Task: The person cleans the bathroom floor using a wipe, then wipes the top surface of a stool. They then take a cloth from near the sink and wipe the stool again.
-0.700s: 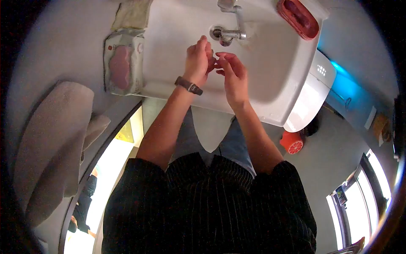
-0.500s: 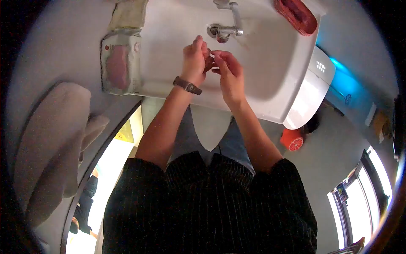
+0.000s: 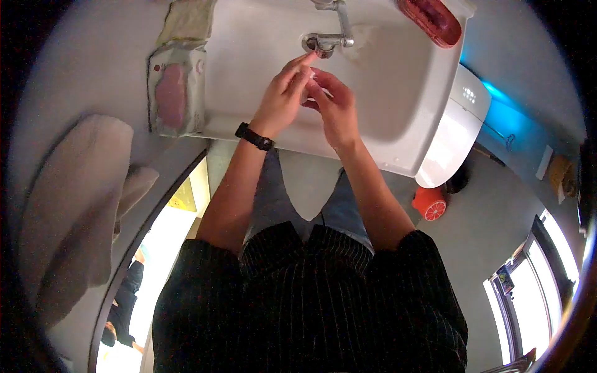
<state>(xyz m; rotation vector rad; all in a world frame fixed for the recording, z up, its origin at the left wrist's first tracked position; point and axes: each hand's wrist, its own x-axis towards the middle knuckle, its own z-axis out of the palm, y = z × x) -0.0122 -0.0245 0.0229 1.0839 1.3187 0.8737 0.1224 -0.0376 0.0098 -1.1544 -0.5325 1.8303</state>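
Note:
Both my hands are over a white sink, touching each other just in front of a metal faucet. My left hand, with a dark band on its wrist, has its fingers stretched toward the faucet. My right hand has bent fingers pressed together against the left fingers. Something small and whitish shows between the hands; what it is cannot be made out. No running water is visible.
A pack with a pink patch lies at the sink's left edge, and a red oval dish at its right corner. A beige towel hangs at left. A white rounded appliance stands right of the sink, near a red object.
My left hand has turned and its curled fingers have straightened toward the faucet. My right hand has stayed close against it. The view has shifted slightly.

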